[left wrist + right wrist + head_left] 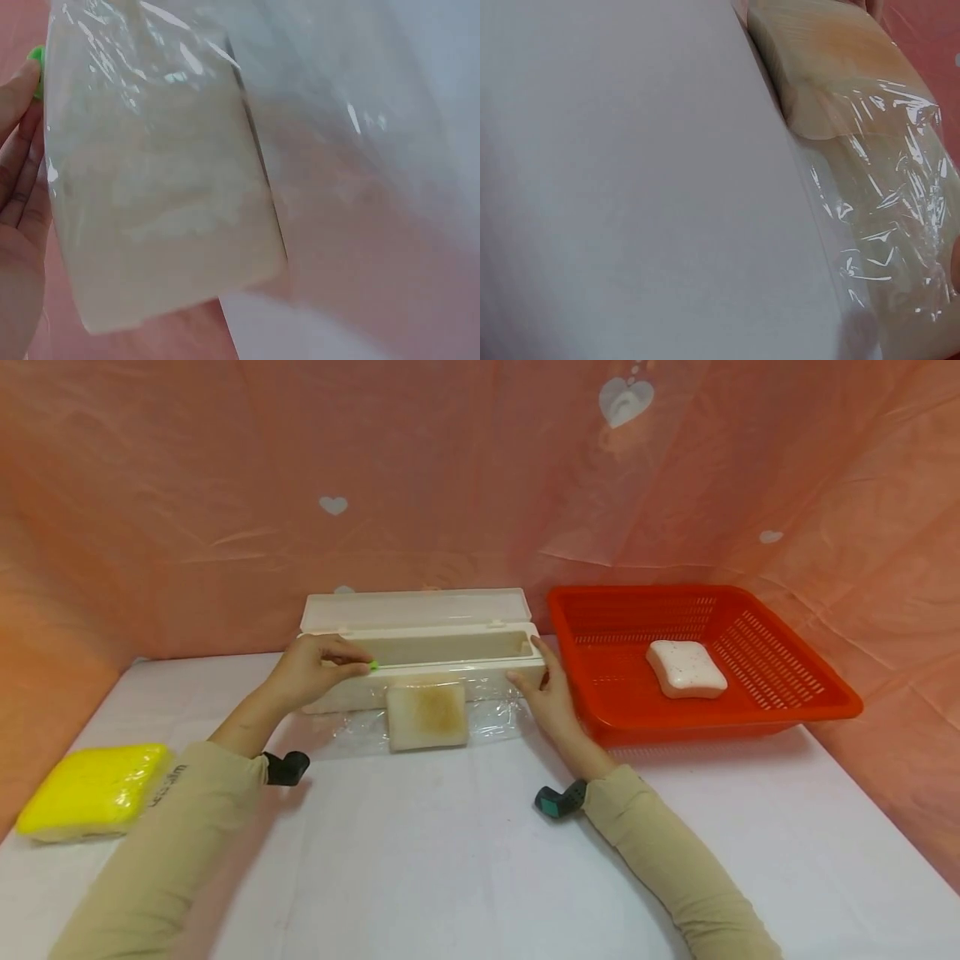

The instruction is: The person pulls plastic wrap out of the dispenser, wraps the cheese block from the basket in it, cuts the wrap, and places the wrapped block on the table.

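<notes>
A long white cling film box (337,693) stands at the back of the table with its lid (420,607) raised. Clear film (495,714) hangs over its front and onto the table. Against that front leans a pale square block (427,714) with a browned middle, like a bread slice; the film touches it. Between thumb and fingers, my left hand (303,672) pinches a small green slider (36,71) on the box's front edge, left of the block. My right hand (551,693) grips the box's right end, thumb in front.
A red plastic basket (697,727) stands at the right, holding a white speckled square block (686,668). On the left lies a yellow block (97,785) in shiny wrap. A pink curtain (450,468) hangs behind the white-covered table (420,860).
</notes>
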A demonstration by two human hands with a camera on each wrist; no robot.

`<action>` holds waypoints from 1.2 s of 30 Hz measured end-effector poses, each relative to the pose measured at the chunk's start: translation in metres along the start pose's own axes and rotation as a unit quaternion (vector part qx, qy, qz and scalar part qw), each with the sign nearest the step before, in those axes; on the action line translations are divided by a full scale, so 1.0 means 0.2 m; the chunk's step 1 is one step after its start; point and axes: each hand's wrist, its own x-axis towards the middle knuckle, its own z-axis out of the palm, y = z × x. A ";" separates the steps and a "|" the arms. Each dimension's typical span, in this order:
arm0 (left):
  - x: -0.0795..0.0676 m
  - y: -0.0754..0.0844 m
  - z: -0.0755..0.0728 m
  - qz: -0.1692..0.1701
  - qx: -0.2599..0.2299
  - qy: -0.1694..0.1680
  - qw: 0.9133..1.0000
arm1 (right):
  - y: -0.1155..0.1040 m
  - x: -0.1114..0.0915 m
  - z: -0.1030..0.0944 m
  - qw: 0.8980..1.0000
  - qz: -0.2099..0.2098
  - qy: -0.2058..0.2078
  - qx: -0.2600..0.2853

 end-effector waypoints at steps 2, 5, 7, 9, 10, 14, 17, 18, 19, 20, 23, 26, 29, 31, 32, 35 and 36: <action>-0.01 -0.01 -0.02 0.000 0.001 0.004 1.000 | 0.00 0.00 0.00 1.000 0.000 0.000 -0.001; -0.02 -0.02 -0.03 0.005 0.001 0.010 1.000 | 0.00 0.00 0.00 1.000 0.000 0.000 0.000; -0.03 -0.03 -0.04 0.006 0.003 0.009 1.000 | 0.01 0.00 0.00 1.000 0.000 -0.001 -0.003; -0.04 -0.03 -0.04 0.006 0.007 0.007 1.000 | 0.01 0.00 0.00 1.000 -0.001 -0.003 -0.006; -0.04 -0.03 -0.04 0.005 0.011 0.005 1.000 | 0.01 0.00 0.00 1.000 -0.003 -0.004 -0.009; -0.05 -0.03 -0.06 -0.004 0.017 -0.002 1.000 | 0.01 0.00 0.00 1.000 -0.008 -0.007 -0.016; -0.06 -0.04 -0.08 -0.006 0.016 -0.003 1.000 | 0.00 -0.01 0.00 1.000 -0.012 -0.004 -0.020; -0.07 -0.04 -0.08 -0.006 0.017 0.000 1.000 | 0.00 -0.01 0.00 1.000 -0.013 -0.003 -0.021; -0.07 -0.04 -0.09 -0.006 0.019 0.002 1.000 | -0.01 -0.01 0.00 1.000 -0.015 -0.003 -0.024; -0.08 -0.05 -0.10 -0.007 0.019 0.004 1.000 | -0.01 -0.01 0.00 1.000 -0.015 -0.003 -0.026; -0.10 -0.07 -0.12 -0.001 0.034 0.017 0.999 | -0.01 -0.01 0.00 0.999 -0.015 -0.004 -0.032; -0.13 -0.09 -0.15 0.011 0.049 0.035 0.998 | -0.02 -0.01 0.00 0.999 -0.011 -0.004 -0.048; -0.16 -0.11 -0.16 0.027 0.063 0.048 0.997 | -0.02 -0.01 -0.01 0.997 -0.005 -0.004 -0.073; -0.17 -0.11 -0.17 0.032 0.070 0.053 0.996 | -0.03 -0.01 -0.01 0.996 0.004 -0.007 -0.090; -0.17 -0.12 -0.17 0.034 0.072 0.054 0.995 | -0.04 -0.02 -0.01 0.995 0.011 -0.009 -0.098; -0.18 -0.13 -0.19 0.037 0.081 0.056 0.994 | -0.06 -0.02 -0.01 0.992 0.033 -0.019 -0.121; -0.19 -0.13 -0.19 0.037 0.083 0.056 0.994 | -0.07 -0.02 -0.01 0.991 0.038 -0.022 -0.127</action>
